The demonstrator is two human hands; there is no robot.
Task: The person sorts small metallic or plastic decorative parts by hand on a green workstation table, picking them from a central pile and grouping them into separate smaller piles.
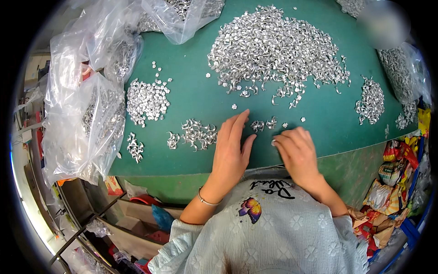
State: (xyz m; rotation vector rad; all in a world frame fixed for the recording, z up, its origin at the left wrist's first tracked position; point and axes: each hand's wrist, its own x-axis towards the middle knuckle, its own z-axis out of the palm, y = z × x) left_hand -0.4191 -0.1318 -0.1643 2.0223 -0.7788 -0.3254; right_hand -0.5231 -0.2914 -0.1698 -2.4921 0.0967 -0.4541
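Observation:
My left hand (232,141) lies on the green table with its fingers stretched out and the thumb apart. It rests beside a small cluster of curved silvery metal pieces (199,134), holding nothing that I can see. My right hand (297,154) is closed, fingertips pinched together at a small silvery metal piece (273,142) whose shape is mostly hidden. Between and just beyond the hands lie a few curved pieces (258,125) and small flower-shaped metal pieces (285,125).
A large heap of mixed metal pieces (278,50) covers the far middle of the green table (182,68). Flower-shaped pieces (148,100) are piled at left, curved pieces (370,101) at right. Clear plastic bags (82,118) stand along the left edge; another bag (399,73) is at right.

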